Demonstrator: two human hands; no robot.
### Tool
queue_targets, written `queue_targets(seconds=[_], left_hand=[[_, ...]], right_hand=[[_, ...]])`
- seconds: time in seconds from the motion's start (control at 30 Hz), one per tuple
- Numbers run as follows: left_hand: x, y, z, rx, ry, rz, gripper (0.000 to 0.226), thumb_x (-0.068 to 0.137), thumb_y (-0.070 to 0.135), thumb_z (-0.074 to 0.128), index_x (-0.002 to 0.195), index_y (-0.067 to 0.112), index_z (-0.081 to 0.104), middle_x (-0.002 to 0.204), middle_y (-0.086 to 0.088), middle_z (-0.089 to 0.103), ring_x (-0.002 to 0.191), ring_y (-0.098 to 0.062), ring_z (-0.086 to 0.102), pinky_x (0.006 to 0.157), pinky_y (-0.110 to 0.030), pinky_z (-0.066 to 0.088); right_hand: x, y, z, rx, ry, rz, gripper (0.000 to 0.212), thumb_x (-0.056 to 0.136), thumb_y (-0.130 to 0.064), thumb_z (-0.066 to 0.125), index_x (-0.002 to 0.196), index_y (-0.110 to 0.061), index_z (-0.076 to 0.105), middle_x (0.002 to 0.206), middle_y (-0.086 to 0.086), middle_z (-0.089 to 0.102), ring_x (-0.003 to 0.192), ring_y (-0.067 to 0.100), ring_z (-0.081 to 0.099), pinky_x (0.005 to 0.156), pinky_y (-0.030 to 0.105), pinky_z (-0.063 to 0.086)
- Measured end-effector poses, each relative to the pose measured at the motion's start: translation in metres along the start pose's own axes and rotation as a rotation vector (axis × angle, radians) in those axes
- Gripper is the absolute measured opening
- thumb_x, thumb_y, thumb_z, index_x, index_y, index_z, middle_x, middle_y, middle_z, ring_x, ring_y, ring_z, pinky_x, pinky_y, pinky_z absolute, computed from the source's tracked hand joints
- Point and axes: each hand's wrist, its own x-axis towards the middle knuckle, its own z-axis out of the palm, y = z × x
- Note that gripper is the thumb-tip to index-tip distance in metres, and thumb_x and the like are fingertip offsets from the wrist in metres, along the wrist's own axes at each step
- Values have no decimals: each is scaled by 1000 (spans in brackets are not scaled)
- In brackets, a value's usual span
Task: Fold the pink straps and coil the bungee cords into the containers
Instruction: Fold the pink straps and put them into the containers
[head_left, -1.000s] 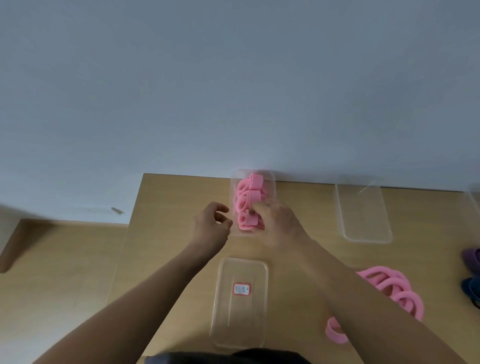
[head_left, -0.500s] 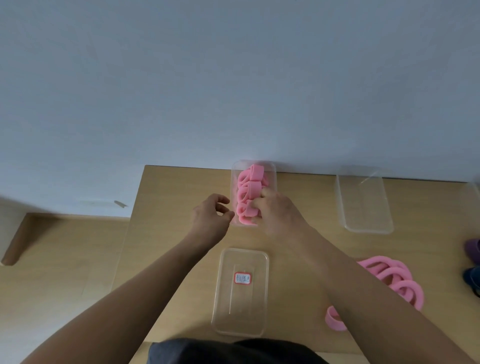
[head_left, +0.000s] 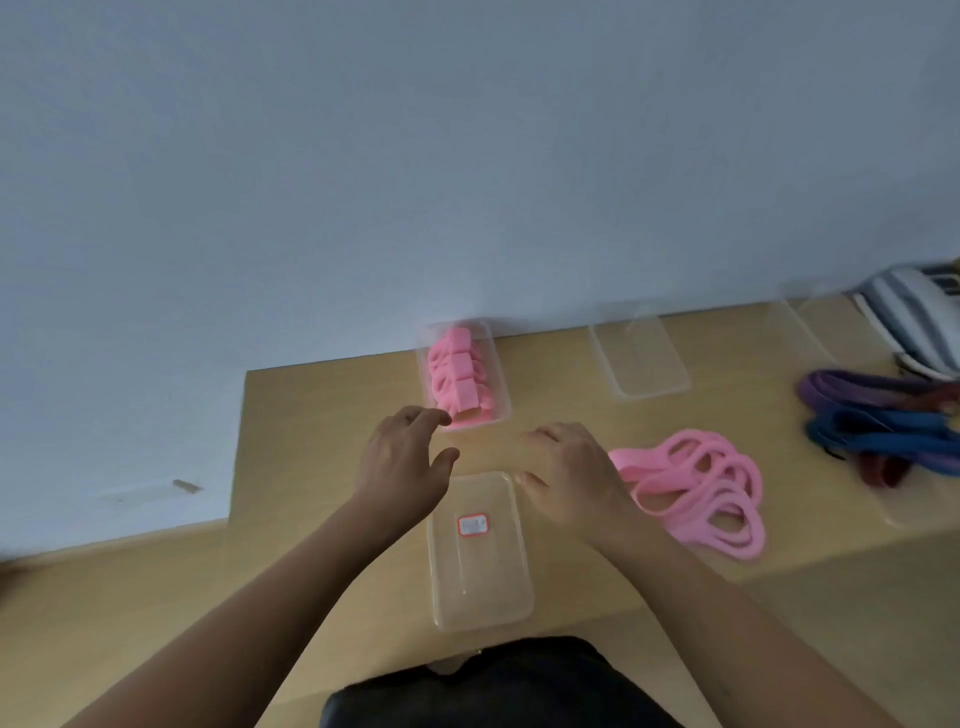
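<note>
Folded pink straps (head_left: 457, 382) fill a clear container (head_left: 498, 374) at the table's back edge. My left hand (head_left: 402, 467) hovers just in front of that container, fingers relaxed and holding nothing. My right hand (head_left: 571, 470) floats to the right of it, fingers spread and empty, above the table. Between my hands lies a clear lid (head_left: 478, 551) with a red-edged label. A loose pile of pink straps (head_left: 701, 488) lies right of my right hand. Purple, blue and dark red bungee cords (head_left: 883, 421) lie at the far right.
An empty clear container (head_left: 641, 358) stands at the back centre-right, and another clear container (head_left: 815, 332) further right. A grey and white object (head_left: 914, 317) sits at the right edge. The wall runs along the table's back; the table's left edge drops to the floor.
My right hand has let go of the folded straps and drawn back out of the container. My left hand opened. The view swung right, showing the bungee cords.
</note>
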Motion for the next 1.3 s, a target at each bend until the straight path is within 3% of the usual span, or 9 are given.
queue_targets(seconds=[0.23, 0.37, 0.47, 0.6, 0.7, 0.83, 1.07, 1.2, 1.3], left_hand=[[-34, 23, 39, -7, -155, 226, 37, 93, 25, 73, 128, 18, 68, 132, -3, 65, 122, -27, 58, 101, -34, 41], [-53, 40, 54, 40, -226, 275, 38, 95, 29, 70, 132, 21, 65, 138, -2, 62, 127, -25, 55, 106, -34, 39], [-59, 54, 64, 64, -225, 275, 37, 96, 30, 69, 132, 21, 65, 138, -2, 61, 131, -25, 54, 108, -32, 37], [-62, 87, 81, 70, -163, 230, 32, 95, 28, 71, 126, 19, 69, 131, -2, 66, 124, -26, 58, 100, -34, 43], [-65, 122, 96, 61, -132, 191, 30, 94, 26, 74, 123, 17, 72, 128, -3, 68, 120, -27, 61, 95, -34, 43], [-68, 163, 116, 77, -128, 138, 32, 94, 26, 73, 125, 18, 71, 131, -2, 67, 122, -27, 59, 95, -30, 39], [-76, 211, 144, 15, -111, 19, 31, 95, 23, 71, 126, 15, 71, 131, -2, 68, 123, -25, 60, 103, -34, 44], [-74, 229, 148, -46, -74, -43, 35, 92, 21, 73, 127, 17, 69, 127, 0, 69, 117, -22, 62, 98, -35, 48], [-63, 245, 141, -129, -59, -98, 42, 90, 24, 76, 131, 19, 67, 125, 1, 69, 110, -18, 62, 95, -38, 53]], right_hand=[[-122, 22, -10, -42, 18, 301, 34, 78, -18, 71, 112, -9, 69, 105, 12, 68, 99, 33, 60, 88, 41, 49], [-167, 57, -27, -85, 102, 354, 32, 62, -3, 86, 92, -7, 77, 86, 11, 74, 79, 35, 69, 70, 38, 57], [-177, 103, -36, -21, 140, 540, 38, 73, -10, 81, 110, -8, 75, 100, 14, 73, 90, 37, 65, 76, 35, 50], [-161, 157, -41, 4, 39, 613, 34, 87, -30, 68, 119, -19, 66, 96, 6, 63, 83, 26, 57, 66, 30, 42], [-146, 185, -45, -40, -19, 614, 33, 92, -34, 61, 116, -12, 60, 88, 1, 50, 75, 21, 50, 64, 30, 39], [-138, 204, -45, -35, -67, 570, 24, 96, -31, 55, 111, -11, 56, 96, 5, 59, 81, 21, 58, 69, 36, 52], [-139, 233, -51, 122, -26, 423, 16, 92, -16, 63, 104, -11, 54, 92, 4, 64, 73, 18, 55, 63, 28, 41], [-130, 231, -82, 326, 71, 214, 16, 89, -8, 65, 103, -12, 69, 89, -2, 64, 76, 14, 50, 62, 17, 32], [-117, 222, -123, 438, 77, 91, 14, 90, -10, 67, 100, -15, 76, 92, 0, 70, 81, 17, 59, 68, 18, 40]])
